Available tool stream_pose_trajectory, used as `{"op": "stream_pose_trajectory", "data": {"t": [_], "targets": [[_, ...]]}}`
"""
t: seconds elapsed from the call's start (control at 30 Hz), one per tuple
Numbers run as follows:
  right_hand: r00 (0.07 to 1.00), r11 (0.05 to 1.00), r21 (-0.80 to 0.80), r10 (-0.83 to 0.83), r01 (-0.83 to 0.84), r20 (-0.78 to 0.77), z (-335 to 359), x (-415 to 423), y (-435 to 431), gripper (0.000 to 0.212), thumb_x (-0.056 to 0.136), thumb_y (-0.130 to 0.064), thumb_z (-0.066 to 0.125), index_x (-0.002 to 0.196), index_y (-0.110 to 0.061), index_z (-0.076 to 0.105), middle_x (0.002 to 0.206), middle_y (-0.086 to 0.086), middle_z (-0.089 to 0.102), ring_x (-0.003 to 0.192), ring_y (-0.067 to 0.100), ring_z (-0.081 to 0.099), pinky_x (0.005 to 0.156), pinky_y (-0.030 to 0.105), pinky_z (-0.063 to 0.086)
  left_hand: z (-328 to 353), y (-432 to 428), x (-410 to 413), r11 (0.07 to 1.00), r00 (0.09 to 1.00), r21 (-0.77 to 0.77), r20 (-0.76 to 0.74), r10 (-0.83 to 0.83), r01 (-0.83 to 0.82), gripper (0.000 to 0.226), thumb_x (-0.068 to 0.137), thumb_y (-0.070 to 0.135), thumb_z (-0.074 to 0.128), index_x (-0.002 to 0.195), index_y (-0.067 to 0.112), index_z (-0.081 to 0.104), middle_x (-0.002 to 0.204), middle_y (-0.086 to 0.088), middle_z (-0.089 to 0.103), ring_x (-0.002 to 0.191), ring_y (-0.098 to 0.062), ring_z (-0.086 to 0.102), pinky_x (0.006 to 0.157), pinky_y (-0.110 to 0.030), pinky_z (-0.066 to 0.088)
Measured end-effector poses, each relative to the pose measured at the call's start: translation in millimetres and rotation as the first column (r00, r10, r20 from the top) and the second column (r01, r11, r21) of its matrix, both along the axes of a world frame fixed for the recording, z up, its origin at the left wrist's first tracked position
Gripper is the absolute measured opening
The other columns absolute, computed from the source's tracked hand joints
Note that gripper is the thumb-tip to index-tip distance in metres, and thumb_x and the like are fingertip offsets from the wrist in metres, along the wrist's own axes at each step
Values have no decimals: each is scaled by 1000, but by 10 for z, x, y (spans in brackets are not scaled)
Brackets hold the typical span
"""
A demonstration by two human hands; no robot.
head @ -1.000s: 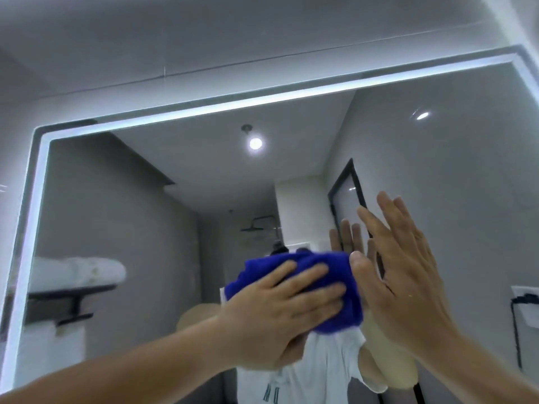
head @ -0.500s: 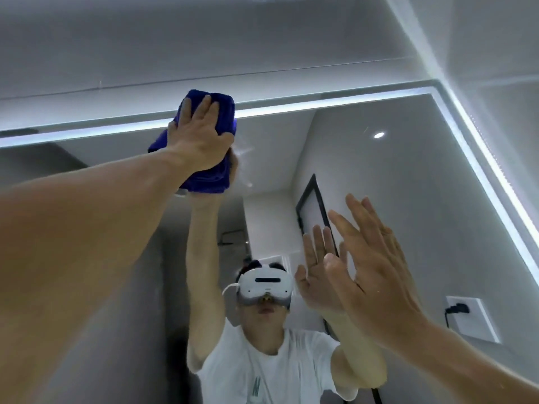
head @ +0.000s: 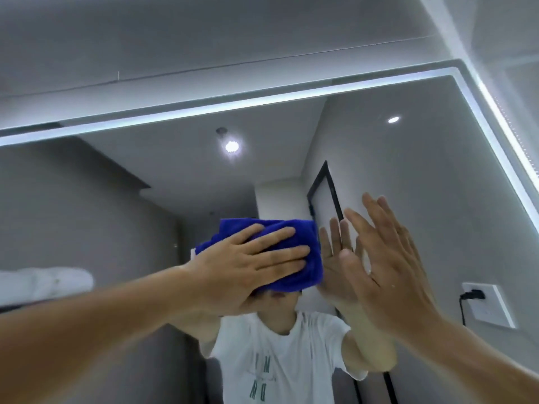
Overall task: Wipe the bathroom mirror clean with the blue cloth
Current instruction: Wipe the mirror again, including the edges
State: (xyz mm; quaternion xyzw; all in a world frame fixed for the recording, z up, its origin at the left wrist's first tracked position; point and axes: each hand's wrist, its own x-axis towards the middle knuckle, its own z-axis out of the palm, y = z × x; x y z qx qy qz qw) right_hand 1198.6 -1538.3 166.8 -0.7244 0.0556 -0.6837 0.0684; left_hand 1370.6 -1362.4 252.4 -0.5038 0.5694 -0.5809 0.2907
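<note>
We begin with the large rectangular wall mirror with its lit white border (head: 423, 176), which fills nearly the whole view. Half a second back, the cloth was high against the bright top strip, left of the middle. Now it has come back down to the centre of the glass, about where it was a second ago. We take this as one full stroke up and back, so a central column of the glass has had two passes. The areas out to the left and below the right corner appear not yet reached.

The left hand (head: 242, 266) lies flat over the bunched deep-blue terry cloth (head: 291, 282) and presses it against the mirror. The right hand (head: 388, 275) has kept its place just to the right, palm toward the glass and apparently braced on it, since it nearly meets its own reflection. The cloth sits just beside that hand.

The left fingers (head: 277, 237) are straight and slightly spread across the back of the cloth, pressing rather than clutching; the thumb is hidden. The right fingers (head: 376, 217) are straight, close together and hold nothing.

We would guess the next stroke should shift sideways onto fresh glass.
</note>
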Motion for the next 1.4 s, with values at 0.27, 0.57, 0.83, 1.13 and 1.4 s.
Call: {"op": "stream_pose_trajectory", "data": {"t": [0.27, 0.57, 0.83, 1.13, 1.4], "targets": [[1000, 999, -49, -15, 15, 0, 45, -104, 24, 67, 89, -47, 25, 152, -25, 31, 163, -12, 5, 148, 0, -8, 119, 32, -1, 1495, 263, 114, 714, 882, -684, -418, -217, -149, 71, 93, 46, 37, 156, 28, 10, 165, 6, 6, 152, -22, -1, 116, -57, 19], [999, 1000, 1, -4, 4, -45, -57, 51, 347, 70, 88, -49, 23, 153, -23, 29, 162, -14, 1, 147, -2, -11, 120, 29, -2, 231, -59, -29, 840, 918, -542, -323, -229, 19, 71, 89, 47, 40, 155, 31, 18, 164, 10, 13, 152, -22, 1, 118, -53, 19], [997, 1000, -3, -1, 1, -76, -338, 255, 815, 64, 89, -44, 28, 146, -17, 42, 163, -5, 11, 150, 6, -2, 114, 13, -7, -965, 670, 483, 965, 972, -241, -184, -146, 99, 66, 87, 42, 53, 150, 32, 36, 161, 13, 24, 151, -26, 11, 113, -61, 23], [980, 998, -58, -37, 26, -194, -526, 528, 1538, 67, 91, -45, 22, 152, -20, 33, 165, -3, 8, 149, 4, -8, 117, 20, -10, -850, 1554, 939, 985, 988, -154, -117, -102, 84, 63, 88, 43, 55, 148, 31, 38, 158, 10, 32, 150, -27, 17, 111, -63, 24], [986, 994, -111, -32, 14, -161, -273, 766, 1930, 67, 91, -46, 21, 153, -22, 30, 164, -6, 4, 149, 4, -10, 121, 33, -4, 877, 1854, 1067, 709, 890, -679, -425, -168, -190, 72, 87, 53, 24, 155, 29, 11, 165, 7, 7, 152, -23, -1, 114, -59, 21]]}}
